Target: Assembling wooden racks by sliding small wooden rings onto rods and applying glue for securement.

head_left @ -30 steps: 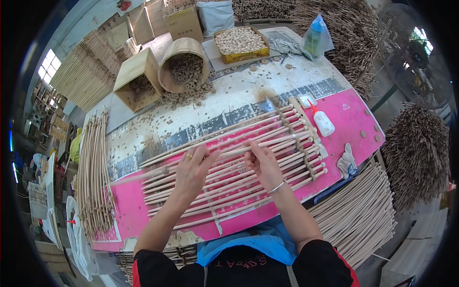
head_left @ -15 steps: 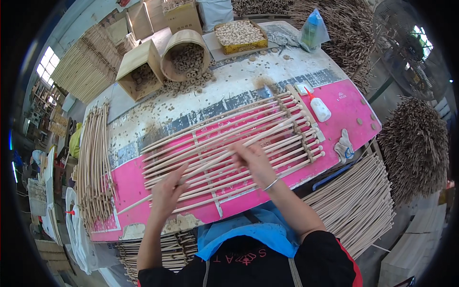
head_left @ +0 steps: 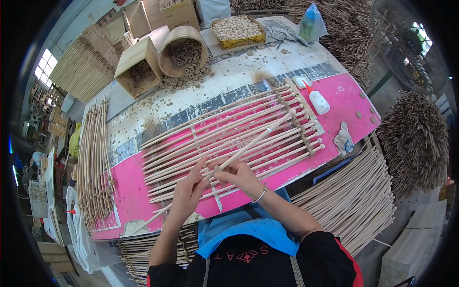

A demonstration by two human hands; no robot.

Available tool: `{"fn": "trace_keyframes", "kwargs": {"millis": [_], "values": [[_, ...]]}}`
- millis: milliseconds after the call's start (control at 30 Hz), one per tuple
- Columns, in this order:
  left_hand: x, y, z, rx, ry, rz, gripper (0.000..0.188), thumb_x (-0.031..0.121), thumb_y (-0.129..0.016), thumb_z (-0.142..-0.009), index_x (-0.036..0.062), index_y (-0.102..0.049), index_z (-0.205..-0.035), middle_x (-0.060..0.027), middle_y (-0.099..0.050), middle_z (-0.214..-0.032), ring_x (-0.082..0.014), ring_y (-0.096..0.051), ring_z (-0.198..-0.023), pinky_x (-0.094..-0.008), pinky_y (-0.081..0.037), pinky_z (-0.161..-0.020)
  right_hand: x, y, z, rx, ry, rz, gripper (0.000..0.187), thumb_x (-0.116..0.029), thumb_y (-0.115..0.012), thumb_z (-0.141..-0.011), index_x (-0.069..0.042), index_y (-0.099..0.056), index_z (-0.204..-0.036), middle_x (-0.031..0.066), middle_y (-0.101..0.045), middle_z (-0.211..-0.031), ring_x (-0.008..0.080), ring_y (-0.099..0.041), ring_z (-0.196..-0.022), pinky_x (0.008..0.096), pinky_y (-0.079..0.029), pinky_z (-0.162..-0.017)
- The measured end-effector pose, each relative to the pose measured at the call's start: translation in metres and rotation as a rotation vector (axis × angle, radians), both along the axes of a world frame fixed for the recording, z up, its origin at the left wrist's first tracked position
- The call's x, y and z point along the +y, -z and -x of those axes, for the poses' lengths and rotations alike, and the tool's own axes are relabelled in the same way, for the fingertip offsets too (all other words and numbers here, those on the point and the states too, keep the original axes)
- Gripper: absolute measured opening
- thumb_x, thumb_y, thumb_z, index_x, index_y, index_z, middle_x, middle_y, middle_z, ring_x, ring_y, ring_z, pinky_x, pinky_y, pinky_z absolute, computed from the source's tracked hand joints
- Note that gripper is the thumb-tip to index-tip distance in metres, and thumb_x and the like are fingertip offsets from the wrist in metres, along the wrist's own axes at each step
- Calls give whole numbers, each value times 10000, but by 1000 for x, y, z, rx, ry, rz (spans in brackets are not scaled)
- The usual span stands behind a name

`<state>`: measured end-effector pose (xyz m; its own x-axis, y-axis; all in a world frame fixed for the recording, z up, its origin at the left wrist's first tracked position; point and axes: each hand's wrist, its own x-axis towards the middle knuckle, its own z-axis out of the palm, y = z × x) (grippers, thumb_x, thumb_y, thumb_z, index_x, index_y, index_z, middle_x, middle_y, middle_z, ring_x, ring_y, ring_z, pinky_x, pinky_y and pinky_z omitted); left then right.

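Observation:
A slender wooden stick (head_left: 260,137) with a rounded knob at its far right end lies slantwise between my hands, above the laid-out sticks. My right hand (head_left: 239,178) pinches it near a small brown wooden ring (head_left: 216,169) around the shaft. On the lower part, my left hand (head_left: 187,192) is around the stick, its index finger stretched toward the ring. Beneath, a row of similar knobbed sticks (head_left: 201,139) lies on the pink board (head_left: 131,184). Brown rings sit on these sticks near their knobs, beside a wooden bar (head_left: 311,112).
At the back stand a round wooden tub (head_left: 171,38) and a square wooden box (head_left: 129,60), both tipped with rings spilling, and a yellow tray (head_left: 239,43) of pale knobs. A glue bottle (head_left: 319,102) and glove (head_left: 343,138) lie right; stick bundles (head_left: 93,167) lie left.
Both hands have come together, the right moving left and down, the left slightly right. The held stick has shifted toward the lower left, its knob now standing out above the row.

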<state>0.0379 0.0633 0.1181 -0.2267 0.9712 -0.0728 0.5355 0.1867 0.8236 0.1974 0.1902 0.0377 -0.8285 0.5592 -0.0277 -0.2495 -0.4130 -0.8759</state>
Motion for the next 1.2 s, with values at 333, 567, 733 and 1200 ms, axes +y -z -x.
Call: {"fn": "trace_keyframes", "kwargs": {"millis": [333,567,733,1200], "values": [[-37,4,20,-122,-61,18,428,3,-605,-994,50,-634,-1418,-25,-691,-841,-52,-559,-684,-223,-462,-614,68,-14,-49,-35,320,-64,278,-130,-685,-1003,4,-699,-1246,31,-687,-893,76,-632,-707,236,-570,-663],[-36,10,23,-99,-40,-7,392,-1,-609,-988,29,-666,-1374,-18,-695,-843,-42,-538,-659,-208,-449,-599,62,-25,-54,45,319,88,415,-167,-721,-982,-10,-633,-1356,20,-655,-846,94,-627,-704,236,-552,-657],[-29,9,23,-79,-43,32,391,6,-623,-979,35,-674,-1366,-22,-700,-854,-47,-565,-689,-211,-459,-618,72,-2,-60,-83,332,-17,398,-164,-713,-988,-20,-637,-1351,9,-656,-862,81,-616,-708,227,-536,-644],[9,14,33,-10,-38,74,372,1,-669,-954,56,-708,-1320,-80,-704,-871,-110,-642,-756,-257,-502,-704,92,5,-62,-121,397,6,251,-260,-713,-1009,-55,-593,-1091,22,-663,-830,64,-615,-663,208,-483,-556]]}}
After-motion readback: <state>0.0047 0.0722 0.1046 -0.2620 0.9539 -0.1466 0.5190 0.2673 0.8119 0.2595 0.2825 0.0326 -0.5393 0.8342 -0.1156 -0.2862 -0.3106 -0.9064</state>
